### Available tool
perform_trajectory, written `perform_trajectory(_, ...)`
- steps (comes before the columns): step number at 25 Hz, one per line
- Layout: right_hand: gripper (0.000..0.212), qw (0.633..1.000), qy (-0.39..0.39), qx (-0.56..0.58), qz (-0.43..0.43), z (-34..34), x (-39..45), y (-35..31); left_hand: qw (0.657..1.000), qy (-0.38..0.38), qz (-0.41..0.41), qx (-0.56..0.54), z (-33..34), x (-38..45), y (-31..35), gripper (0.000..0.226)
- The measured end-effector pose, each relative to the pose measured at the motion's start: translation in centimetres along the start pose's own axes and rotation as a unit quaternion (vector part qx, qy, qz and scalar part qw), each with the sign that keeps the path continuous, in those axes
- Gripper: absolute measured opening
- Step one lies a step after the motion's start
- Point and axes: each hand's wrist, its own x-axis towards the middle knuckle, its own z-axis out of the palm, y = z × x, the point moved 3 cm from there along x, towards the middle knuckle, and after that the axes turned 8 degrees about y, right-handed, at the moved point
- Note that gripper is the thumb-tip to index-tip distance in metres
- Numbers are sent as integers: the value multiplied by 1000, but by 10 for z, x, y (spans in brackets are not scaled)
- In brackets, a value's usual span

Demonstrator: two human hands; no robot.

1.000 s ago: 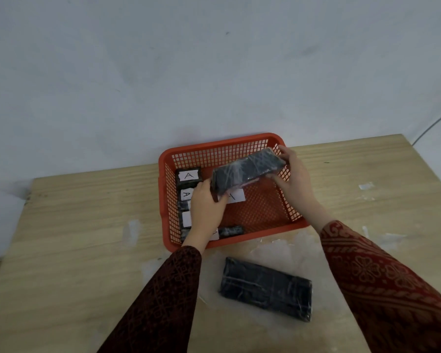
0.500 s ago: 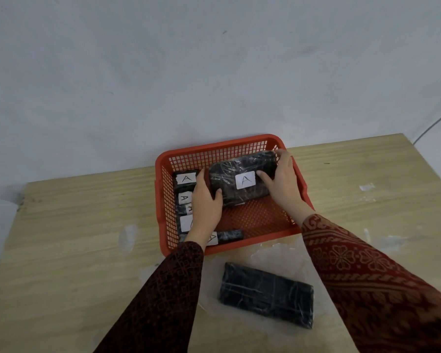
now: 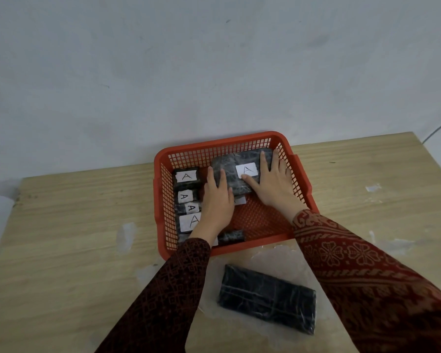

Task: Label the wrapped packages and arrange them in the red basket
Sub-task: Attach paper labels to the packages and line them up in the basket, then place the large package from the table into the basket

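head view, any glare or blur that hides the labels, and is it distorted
Head view: dim, flat light, no hard shadows; faint sheen on the wrapped package on the table; the A label between the hands reads sharp; wide-angle bending shows along the table edge; sleeves at the bottom look stretched.

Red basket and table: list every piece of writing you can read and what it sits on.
"A": white label on the large package under both hands.
"A": four labels on small packages along the red basket left wall.
Package on the table: no label.
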Motion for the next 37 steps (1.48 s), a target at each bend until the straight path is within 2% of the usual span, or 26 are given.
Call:
perform_trajectory(5, 78, 999, 2, 34, -14, -3, -1, 0, 983, -29, 114, 140, 12, -2, 0, 60)
perform_trajectory(9, 69, 997, -18, 46, -63, -16, -34, 0, 974, -42, 105, 197, 9, 4, 9, 60)
perform_trajectory(11, 62, 992, 0, 93, -90, -31, -70, 2, 971, -64, 95, 211, -2, 7, 19, 59)
perform_trajectory(14, 44, 971, 37, 200, -124, -55, -133, 11, 988, -54, 94, 111, -25, -12, 34, 53)
perform_trajectory(16, 32, 954, 57, 262, -138, -63, -176, 20, 994, 2, 109, -16, -40, -53, 39, 47)
perform_trajectory(18, 25, 946, 61, 289, -129, -59, -214, 29, 984, 64, 152, -74, -49, -105, 37, 40)
perform_trajectory(20, 25, 953, 49, 279, -104, -45, -246, 40, 976, 86, 179, -84, -47, -156, 25, 36)
perform_trajectory(22, 36, 968, 16, 233, -87, -28, -274, 52, 979, 72, 172, -86, -40, -197, 8, 35)
perform_trajectory(26, 69, 983, -73, 142, -91, 1, -304, 64, 989, -23, 145, -6, -21, -227, -23, 44)
perform_trajectory(28, 66, 984, -72, 139, -84, 7, -305, 63, 987, -81, 139, 9, -12, -229, -32, 54)
perform_trajectory(30, 56, 983, -45, 156, -85, 5, -301, 60, 987, -92, 130, -5, -5, -231, -35, 62)
perform_trajectory(34, 44, 970, -54, 220, -91, -10, -294, 67, 994, -36, 79, -73, -6, -226, -25, 58)
perform_trajectory(37, 36, 952, -58, 298, -44, -24, -291, 76, 991, 5, 74, -112, -16, -213, -22, 45)
